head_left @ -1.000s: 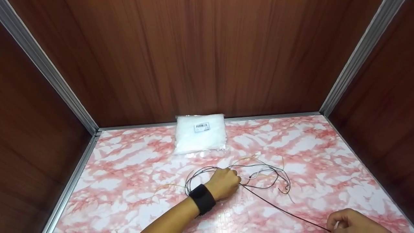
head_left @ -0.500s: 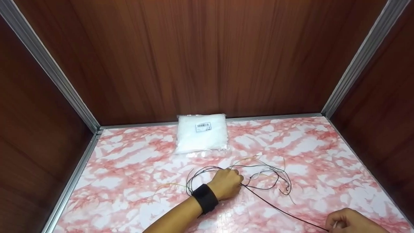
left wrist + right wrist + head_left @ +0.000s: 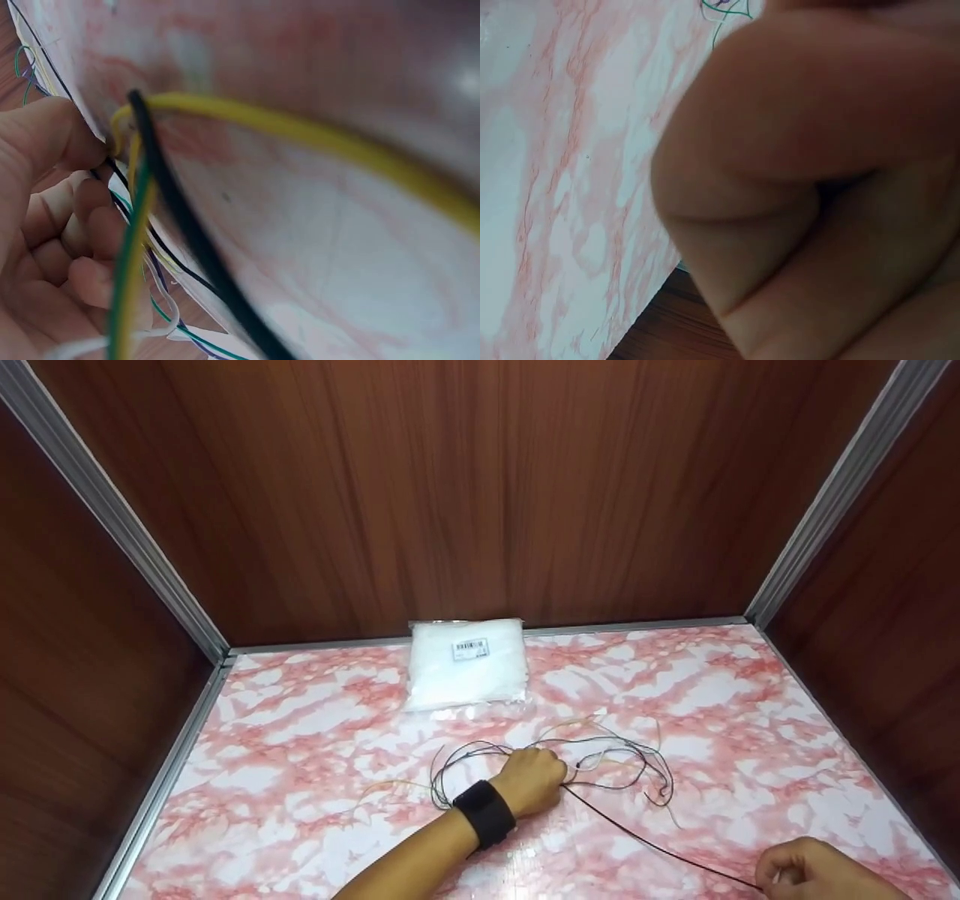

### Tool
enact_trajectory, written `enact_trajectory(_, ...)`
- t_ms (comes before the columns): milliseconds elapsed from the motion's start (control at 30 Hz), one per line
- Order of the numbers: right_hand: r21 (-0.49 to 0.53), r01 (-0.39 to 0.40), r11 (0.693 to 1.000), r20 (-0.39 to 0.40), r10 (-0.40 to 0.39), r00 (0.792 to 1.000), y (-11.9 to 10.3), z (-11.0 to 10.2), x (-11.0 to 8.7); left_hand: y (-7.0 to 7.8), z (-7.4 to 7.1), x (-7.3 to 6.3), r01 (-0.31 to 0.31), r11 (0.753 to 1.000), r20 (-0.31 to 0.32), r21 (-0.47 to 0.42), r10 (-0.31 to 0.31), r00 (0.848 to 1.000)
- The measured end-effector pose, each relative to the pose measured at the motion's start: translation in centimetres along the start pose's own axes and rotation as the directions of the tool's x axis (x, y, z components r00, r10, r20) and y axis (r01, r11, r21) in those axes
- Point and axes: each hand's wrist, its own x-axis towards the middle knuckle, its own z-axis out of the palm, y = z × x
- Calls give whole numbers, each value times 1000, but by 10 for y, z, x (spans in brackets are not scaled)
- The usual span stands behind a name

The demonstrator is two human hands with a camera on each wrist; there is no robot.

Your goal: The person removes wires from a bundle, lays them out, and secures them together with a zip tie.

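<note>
In the head view my left hand (image 3: 529, 781), a black band on its wrist, holds a bundle of thin wires close over the table. Its thumb and curled fingers pinch black wire in the left wrist view, where a yellow wire (image 3: 300, 129), a thick-looking black wire (image 3: 196, 225) and a green-and-yellow wire (image 3: 126, 281) pass near the camera. One black wire (image 3: 649, 844) runs from this hand to my right hand (image 3: 814, 870) at the lower right, whose curled fingers pinch it. The right wrist view shows mostly the curled fingers; their grip is hidden there.
A clear plastic bag (image 3: 469, 679) of white material, with a barcode label, lies at the back edge of the pink-and-white marbled table (image 3: 300, 840). Loops of loose wire spread on both sides of the left hand. Brown wood-grain panels (image 3: 480, 495) with metal edges enclose the table.
The left hand has shifted slightly to the right in the head view, still holding the wires. The right hand stays nearly in place, and the black wire still spans both hands.
</note>
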Motion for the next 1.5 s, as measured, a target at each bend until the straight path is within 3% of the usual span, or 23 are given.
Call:
enact_trajectory(267,-112,24,993,-15,-26,1000,-2,8,18,1,0,-3,-5,1000,11,1,5,1000)
enact_trajectory(500,-173,-66,983,-58,57,997,-3,19,35,3,-1,-5,-2,1000,15,14,2,1000)
enact_trajectory(633,-193,-71,979,-74,58,996,-3,21,40,1,-4,-4,-16,1000,23,-1,16,1000)
enact_trajectory(700,-193,-64,979,-76,50,996,-3,21,41,-3,-10,-4,-21,998,62,-59,25,998)
enact_trajectory(767,-199,-57,978,-75,43,996,-2,21,43,-9,-20,-5,38,981,123,-190,-15,992)
enact_trajectory(833,-215,-41,976,-76,25,997,-1,20,44,-19,-35,-5,127,933,179,-337,-69,982)
enact_trajectory(900,-240,-29,970,-84,9,996,0,20,45,-33,-47,-4,194,901,167,-388,-139,976)
enact_trajectory(933,-256,-22,967,-90,-1,996,0,19,45,-40,-51,-4,216,900,143,-378,-174,974)
enact_trajectory(1000,-303,0,953,-109,-35,993,0,19,46,-54,-52,-2,227,926,74,-301,-215,974)
enact_trajectory(1100,-357,12,934,-130,-63,989,1,19,47,-65,-43,-3,244,958,6,-151,-246,969)
enact_trajectory(1233,-403,20,915,-139,-82,987,2,20,50,-66,-28,-5,236,965,24,-118,-234,972)
enact_trajectory(1333,-407,6,913,-144,-71,987,1,22,52,-63,-20,-2,206,975,-7,-82,-207,978)
enact_trajectory(1433,-371,-36,928,-153,-23,988,0,24,55,-60,-16,2,191,981,-53,-25,-192,980)
enact_trajectory(1500,-350,-59,935,-153,5,988,0,26,57,-56,-13,5,188,982,-49,-2,-188,981)
